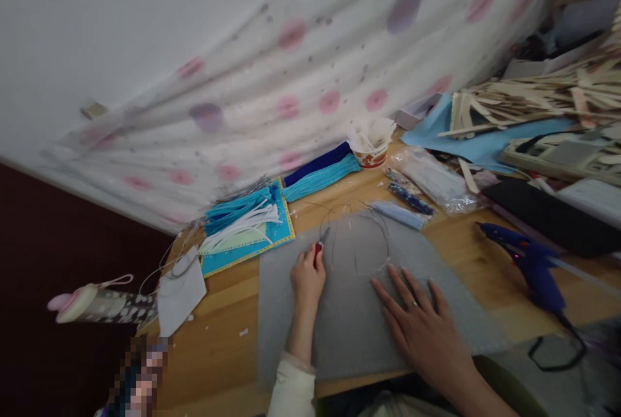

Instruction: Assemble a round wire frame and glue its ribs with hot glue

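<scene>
My left hand (308, 278) is closed around a small red-handled tool (319, 251) with a pointed grey tip; its exact kind is hard to make out. Its tip points away from me over the grey mat (334, 339). Fingers spread, my right hand (420, 317) lies flat on the mat's right side and wears a ring. Its fingertips are close to the lower end of a thin curved wire (388, 242). More thin strands lie on the mat between and beyond my hands.
A blue glue gun (526, 262) lies right. Pipe cleaners (247, 213) rest on a blue board (286, 223) at left. A paper cup (372, 145), plastic packets (431, 181) and wooden sticks (524, 100) stand or lie behind. A bottle (107, 304) sits at the left edge.
</scene>
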Available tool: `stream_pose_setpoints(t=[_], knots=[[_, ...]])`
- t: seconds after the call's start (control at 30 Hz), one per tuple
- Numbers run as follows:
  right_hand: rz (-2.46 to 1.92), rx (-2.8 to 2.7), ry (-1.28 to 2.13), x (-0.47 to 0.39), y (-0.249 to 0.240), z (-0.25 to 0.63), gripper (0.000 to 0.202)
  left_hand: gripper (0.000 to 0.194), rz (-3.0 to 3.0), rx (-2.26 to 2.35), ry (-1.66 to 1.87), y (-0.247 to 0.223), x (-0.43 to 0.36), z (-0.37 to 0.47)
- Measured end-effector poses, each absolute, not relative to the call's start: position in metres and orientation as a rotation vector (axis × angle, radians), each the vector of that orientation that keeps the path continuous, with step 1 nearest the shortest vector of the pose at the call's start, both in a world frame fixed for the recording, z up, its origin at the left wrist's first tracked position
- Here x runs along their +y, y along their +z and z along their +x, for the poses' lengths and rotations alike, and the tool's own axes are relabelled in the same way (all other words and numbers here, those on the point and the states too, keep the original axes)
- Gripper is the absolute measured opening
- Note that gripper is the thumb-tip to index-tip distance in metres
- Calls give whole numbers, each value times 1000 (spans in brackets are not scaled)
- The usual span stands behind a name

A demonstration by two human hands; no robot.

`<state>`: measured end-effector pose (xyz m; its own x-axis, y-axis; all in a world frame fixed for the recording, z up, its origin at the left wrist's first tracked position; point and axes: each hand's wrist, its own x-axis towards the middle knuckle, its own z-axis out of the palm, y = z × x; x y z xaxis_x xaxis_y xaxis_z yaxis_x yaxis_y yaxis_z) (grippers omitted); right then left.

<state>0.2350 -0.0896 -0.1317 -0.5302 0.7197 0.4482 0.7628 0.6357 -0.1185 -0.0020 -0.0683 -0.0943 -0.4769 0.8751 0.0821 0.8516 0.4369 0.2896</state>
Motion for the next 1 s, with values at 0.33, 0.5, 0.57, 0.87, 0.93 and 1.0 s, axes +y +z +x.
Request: stream_pose_setpoints(t=[0.33,0.5,0.57,0.87,0.93,1.0], knots=[[-1199,-2397,-114,-90,-131,235,47,34,1483,2631,510,-92,-66,-3],[-1170,-2397,-113,-89,-129,235,47,28,1478,2533,598,-89,-61,-19],[-1168,-2394,-118,-90,-128,235,47,29,1498,2534,618,-91,-64,-16],[-1183,-2399,-133,-90,-128,235,47,36,1525,2668,651,-104,-72,6],[-1180,-2395,-125,-90,-128,235,47,34,1468,2590,771,-104,-70,1],[-1175,-2391,-119,-90,-128,235,47,31,1436,2521,849,-103,-69,-5]])
